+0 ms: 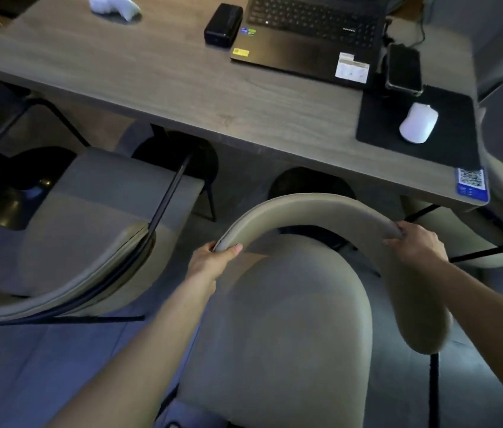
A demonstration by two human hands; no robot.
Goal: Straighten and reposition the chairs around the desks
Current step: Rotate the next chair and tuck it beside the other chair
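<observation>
A beige padded chair [275, 319] with a curved backrest [305, 208] stands in front of me, facing the wooden desk [151, 78]. My left hand [210, 261] grips the left end of the backrest. My right hand [413, 242] grips its right end. A second beige chair [99, 211] with a black metal frame sits to the left, turned at an angle, its seat partly under the desk edge. Part of a third chair [466, 242] shows at the right, under the desk corner.
On the desk lie a black laptop [305, 29], a black box [222, 24], a phone [403, 69], a white mouse [418, 122] on a black pad, and a white crumpled item [114, 6]. Black round table bases [182, 156] stand under the desk. Grey floor [43, 366] lies at lower left.
</observation>
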